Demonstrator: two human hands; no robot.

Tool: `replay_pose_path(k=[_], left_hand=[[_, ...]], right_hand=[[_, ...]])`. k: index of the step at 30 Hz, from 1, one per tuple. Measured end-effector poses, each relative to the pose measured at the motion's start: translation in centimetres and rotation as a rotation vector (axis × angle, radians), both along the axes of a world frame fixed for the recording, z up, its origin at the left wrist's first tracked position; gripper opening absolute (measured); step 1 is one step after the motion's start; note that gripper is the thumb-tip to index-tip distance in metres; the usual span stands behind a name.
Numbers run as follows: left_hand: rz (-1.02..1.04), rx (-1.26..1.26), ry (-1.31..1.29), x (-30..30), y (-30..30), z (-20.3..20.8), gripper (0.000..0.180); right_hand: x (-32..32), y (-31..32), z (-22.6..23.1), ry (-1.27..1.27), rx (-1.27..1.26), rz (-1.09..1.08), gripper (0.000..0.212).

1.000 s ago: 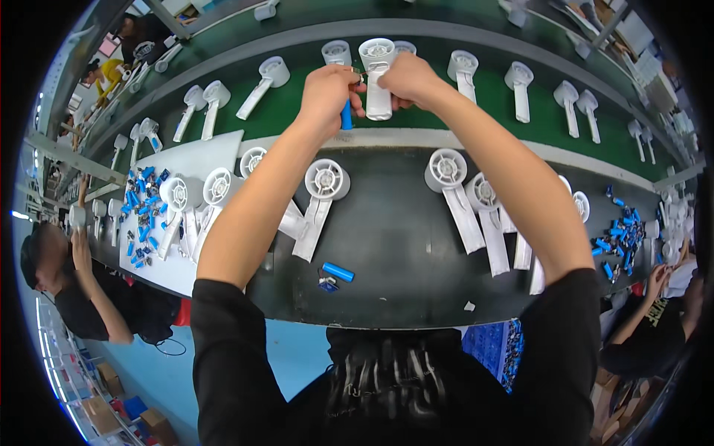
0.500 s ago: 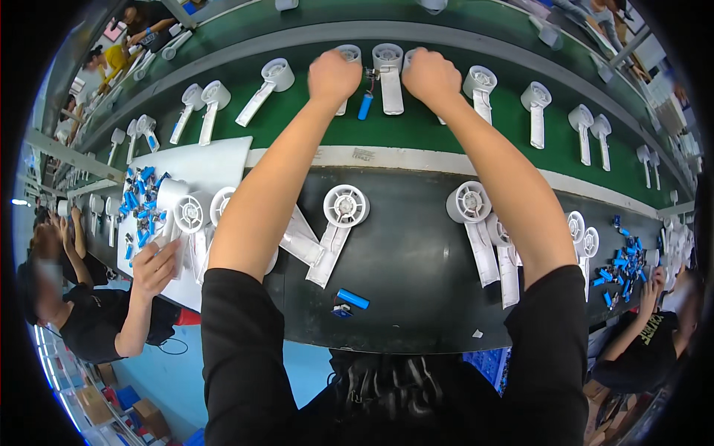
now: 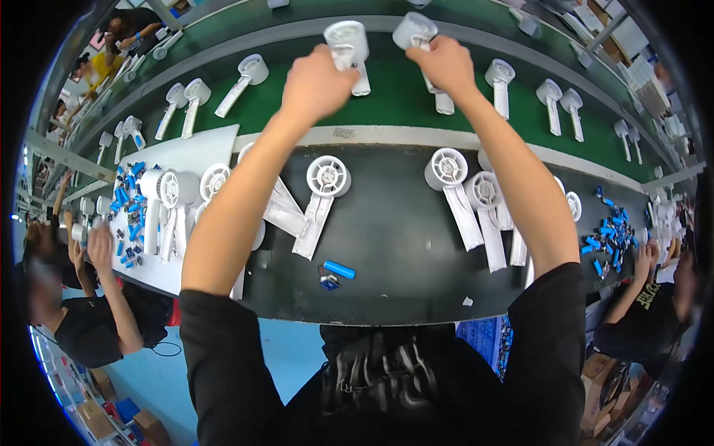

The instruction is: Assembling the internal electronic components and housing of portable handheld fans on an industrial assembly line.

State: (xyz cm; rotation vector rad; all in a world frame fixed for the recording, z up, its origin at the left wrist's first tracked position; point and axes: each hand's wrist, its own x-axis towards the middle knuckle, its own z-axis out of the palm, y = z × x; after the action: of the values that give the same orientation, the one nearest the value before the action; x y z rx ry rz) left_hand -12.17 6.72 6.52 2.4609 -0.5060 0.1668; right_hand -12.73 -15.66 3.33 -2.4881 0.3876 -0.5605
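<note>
Left hand (image 3: 318,83) pinching white fan (image 3: 348,36), right hand (image 3: 446,68) second fan (image 3: 411,31); both between hands.

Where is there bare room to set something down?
The black tabletop looks bare between its two central fans, right of the lone blue cylinder. Crowded: front of the white board, with fans and cylinders, and the cylinder pile at right.

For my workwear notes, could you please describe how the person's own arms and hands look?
The left hand and right hand are gloveless, and the forearms are bare, with no watch visible. The black sleeves are short and loose, without visible markings.
</note>
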Motion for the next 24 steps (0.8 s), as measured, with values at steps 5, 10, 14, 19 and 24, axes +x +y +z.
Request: replay_pose_path(k=[5,10,14,19,24], left_hand=[[-0.172,0.086,0.105,-12.8,-1.9,-0.9,0.042],[-0.145,0.141,0.201,-18.6,-4.5,-7.0,0.055],[-0.184,0.092,0.22,-19.2,-6.0,-8.3,0.065],[-0.259,-0.082,0.262,-19.2,-3.7,-7.9,0.053],[-0.401,-0.955,0.846,-23.3,3.0,-6.9,0.04]], right_hand=[[-11.7,0.2,4.5,-0.22,0.212,0.081,0.041],[-23.6,3.7,2.9,-0.243,0.614,0.186,0.029],[-28.4,5.4,0.0,-0.238,0.822,0.174,0.029],[-29.8,6.7,-2.9,-0.169,0.88,0.153,0.033],[-30.4,10.8,-4.8,-0.156,0.685,0.249,0.039]])
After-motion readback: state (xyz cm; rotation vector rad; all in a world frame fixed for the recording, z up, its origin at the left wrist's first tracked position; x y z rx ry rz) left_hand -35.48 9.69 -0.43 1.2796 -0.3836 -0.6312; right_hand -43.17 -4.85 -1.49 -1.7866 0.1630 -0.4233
